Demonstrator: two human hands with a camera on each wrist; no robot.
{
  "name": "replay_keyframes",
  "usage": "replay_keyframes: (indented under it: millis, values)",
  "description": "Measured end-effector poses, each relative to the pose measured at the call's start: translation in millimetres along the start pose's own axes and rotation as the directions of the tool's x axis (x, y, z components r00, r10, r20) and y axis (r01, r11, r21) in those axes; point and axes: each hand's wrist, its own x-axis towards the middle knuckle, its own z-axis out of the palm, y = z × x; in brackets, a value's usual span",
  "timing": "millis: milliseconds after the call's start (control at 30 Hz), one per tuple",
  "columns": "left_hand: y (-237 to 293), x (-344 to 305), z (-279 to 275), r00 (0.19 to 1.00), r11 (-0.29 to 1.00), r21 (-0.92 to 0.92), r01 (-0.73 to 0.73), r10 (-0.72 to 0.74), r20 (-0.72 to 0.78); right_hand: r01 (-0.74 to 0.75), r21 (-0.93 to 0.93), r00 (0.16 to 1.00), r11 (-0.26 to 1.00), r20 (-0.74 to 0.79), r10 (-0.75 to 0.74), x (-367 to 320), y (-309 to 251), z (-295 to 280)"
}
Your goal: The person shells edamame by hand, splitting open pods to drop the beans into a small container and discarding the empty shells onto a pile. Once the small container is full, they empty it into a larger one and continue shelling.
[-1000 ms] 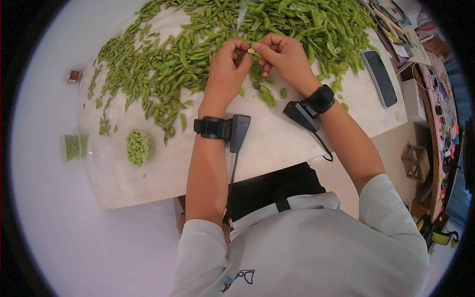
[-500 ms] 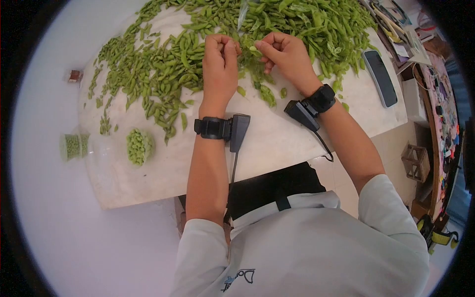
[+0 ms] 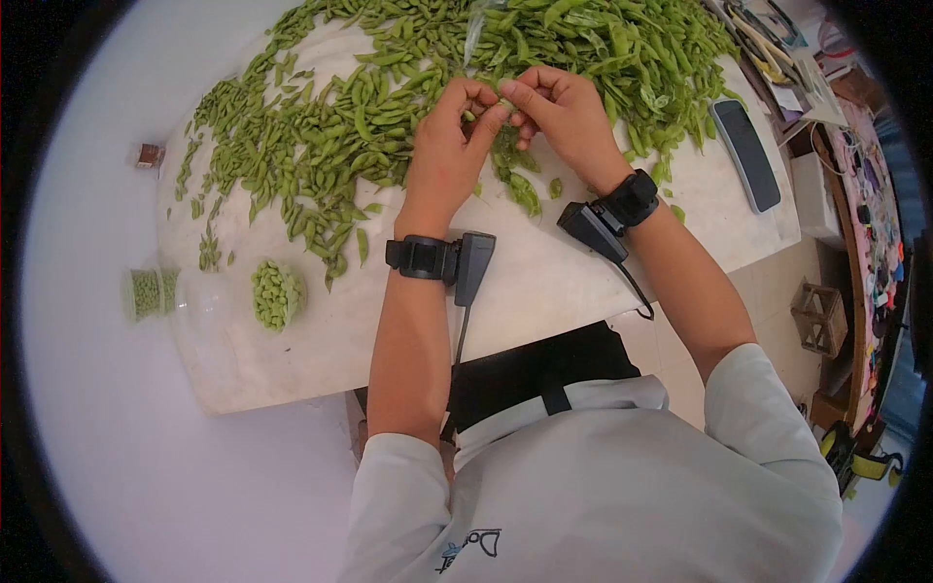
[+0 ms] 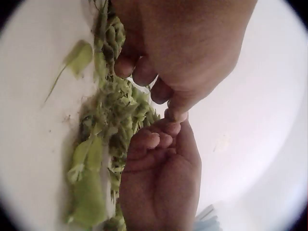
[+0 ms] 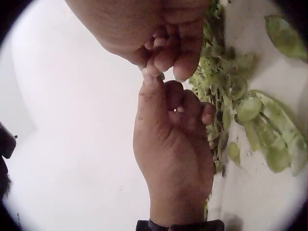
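Observation:
Both hands meet over the near edge of a spread of soybean pods [image 3: 335, 126] in the head view. Between thumb and fingers, my right hand [image 3: 567, 119] pinches a small green soybean pod [image 3: 506, 103]. From the other side my left hand [image 3: 449, 146] brings thumb and curled fingertips onto the same pod. Only a sliver of green shows between the fingertips in the right wrist view; the fingers hide most of it. Just beyond the hands, split flattened pods [image 5: 274, 132] lie on the pale tabletop.
A clear cup of shelled green soybeans [image 3: 278, 294] stands at the left, with a clear container of small green pieces [image 3: 148, 293] farther left. A phone [image 3: 745, 155] lies near the right edge. Clear plastic [image 3: 475, 31] lies among pods at the back.
A pale bean showed between the fingertips a second ago. My left hand then drew away leftward with fingers curled, and is now back against my right hand. The right hand hardly moved.

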Motion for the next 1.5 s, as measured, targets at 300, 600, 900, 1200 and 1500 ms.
replay_keyframes:
  millis: [300,600,900,1200,1500]
  values:
    - [-9.1,-1.1,9.7,0.984,0.962,-0.274,-0.004,-0.045,-0.17,-0.048,0.041,0.999,0.998,-0.023,0.049,-1.8,-2.7,2.3]
    - [-3.0,-3.9,1.3,0.991,0.871,-0.489,0.051,-0.106,-0.086,0.001,-0.041,0.999,0.999,-0.032,-0.003,-0.9,1.5,1.8]
    - [11.7,-2.9,6.1,0.996,0.998,0.052,0.035,-0.031,-0.087,0.008,-0.056,0.998,0.998,-0.06,-0.011,-1.3,1.0,0.7]
    - [8.8,-2.8,4.5,0.997,0.995,0.089,0.054,-0.048,-0.063,-0.026,-0.111,0.998,0.993,-0.052,0.021,-3.3,-4.5,1.9]
    - [5.8,-3.9,10.3,0.99,0.999,-0.019,-0.033,0.03,-0.14,-0.026,-0.051,0.999,0.998,-0.041,0.024,-5.2,-4.2,5.2]
